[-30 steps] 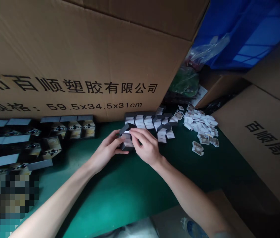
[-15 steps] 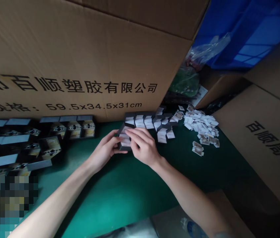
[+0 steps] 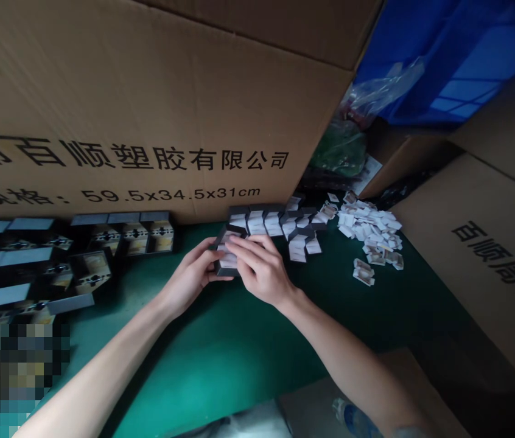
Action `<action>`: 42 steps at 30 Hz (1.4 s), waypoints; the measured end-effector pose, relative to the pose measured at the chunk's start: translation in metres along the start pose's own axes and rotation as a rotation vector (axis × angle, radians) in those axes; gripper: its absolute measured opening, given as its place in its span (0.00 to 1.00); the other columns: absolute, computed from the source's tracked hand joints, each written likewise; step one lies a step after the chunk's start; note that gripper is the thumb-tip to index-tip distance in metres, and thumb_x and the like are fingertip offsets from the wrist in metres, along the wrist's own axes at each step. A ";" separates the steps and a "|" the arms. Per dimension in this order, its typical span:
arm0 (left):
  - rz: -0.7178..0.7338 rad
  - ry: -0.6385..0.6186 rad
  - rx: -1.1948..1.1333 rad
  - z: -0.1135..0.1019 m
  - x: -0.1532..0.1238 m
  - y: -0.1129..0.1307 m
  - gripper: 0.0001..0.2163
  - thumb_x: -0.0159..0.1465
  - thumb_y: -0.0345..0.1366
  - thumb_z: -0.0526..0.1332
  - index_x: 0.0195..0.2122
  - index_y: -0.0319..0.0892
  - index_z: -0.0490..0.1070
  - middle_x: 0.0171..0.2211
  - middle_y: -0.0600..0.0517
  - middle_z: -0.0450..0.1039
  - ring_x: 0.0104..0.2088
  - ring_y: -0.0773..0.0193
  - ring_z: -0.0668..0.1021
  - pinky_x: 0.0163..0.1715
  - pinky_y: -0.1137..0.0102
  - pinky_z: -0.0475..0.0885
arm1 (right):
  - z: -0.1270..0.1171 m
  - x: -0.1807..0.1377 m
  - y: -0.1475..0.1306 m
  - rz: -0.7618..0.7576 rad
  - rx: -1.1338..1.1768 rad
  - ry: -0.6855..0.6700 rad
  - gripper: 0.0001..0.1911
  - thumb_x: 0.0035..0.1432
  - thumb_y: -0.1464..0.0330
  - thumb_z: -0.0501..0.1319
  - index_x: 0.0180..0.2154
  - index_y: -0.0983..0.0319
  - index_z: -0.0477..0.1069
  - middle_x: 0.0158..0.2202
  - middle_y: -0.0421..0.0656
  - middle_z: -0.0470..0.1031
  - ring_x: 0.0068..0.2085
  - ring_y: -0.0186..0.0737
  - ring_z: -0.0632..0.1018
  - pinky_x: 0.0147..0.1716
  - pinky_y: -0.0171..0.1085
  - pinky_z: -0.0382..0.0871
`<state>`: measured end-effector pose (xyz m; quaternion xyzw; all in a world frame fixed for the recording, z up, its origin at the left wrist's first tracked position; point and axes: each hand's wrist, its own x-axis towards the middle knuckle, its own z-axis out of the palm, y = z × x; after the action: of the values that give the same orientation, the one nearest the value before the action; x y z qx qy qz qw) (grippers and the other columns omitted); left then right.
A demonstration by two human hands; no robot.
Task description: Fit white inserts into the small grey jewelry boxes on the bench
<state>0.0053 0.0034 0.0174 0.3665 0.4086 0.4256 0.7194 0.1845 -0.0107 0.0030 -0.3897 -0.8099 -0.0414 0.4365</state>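
Observation:
Between my hands is a small black hinged box [image 3: 226, 272], open, with a pale insert inside. My left hand [image 3: 192, 272] grips it from the left, thumb over the near part and fingers around the side and underneath. The fingers of my right hand [image 3: 264, 266] lie close together and press onto the pale insert from the right. Those fingers hide part of the insert. Just behind, several open black boxes with white inserts [image 3: 273, 225] stand in a cluster. To their right is a loose pile of white inserts [image 3: 367, 226].
Open dark boxes with yellowish insides [image 3: 161, 236] stand in rows at the left on the green table [image 3: 203, 359]. A large cardboard carton [image 3: 170, 97] rises behind, another carton [image 3: 481, 261] on the right. Plastic bags [image 3: 342, 149] and a blue bin [image 3: 458, 67] are at the back right.
My right fingers have shifted very slightly left over the insert. The box stays in my left hand, in nearly the same spot.

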 end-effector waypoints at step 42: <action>0.012 0.019 -0.034 0.000 0.001 -0.001 0.10 0.62 0.34 0.66 0.45 0.43 0.74 0.36 0.52 0.79 0.36 0.65 0.81 0.33 0.73 0.81 | 0.002 0.001 -0.001 0.035 0.043 -0.056 0.12 0.66 0.66 0.63 0.50 0.59 0.79 0.54 0.49 0.80 0.52 0.44 0.79 0.52 0.45 0.79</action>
<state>0.0063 0.0042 0.0163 0.3527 0.4059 0.4401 0.7192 0.1822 -0.0102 0.0027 -0.3953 -0.8156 -0.0054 0.4224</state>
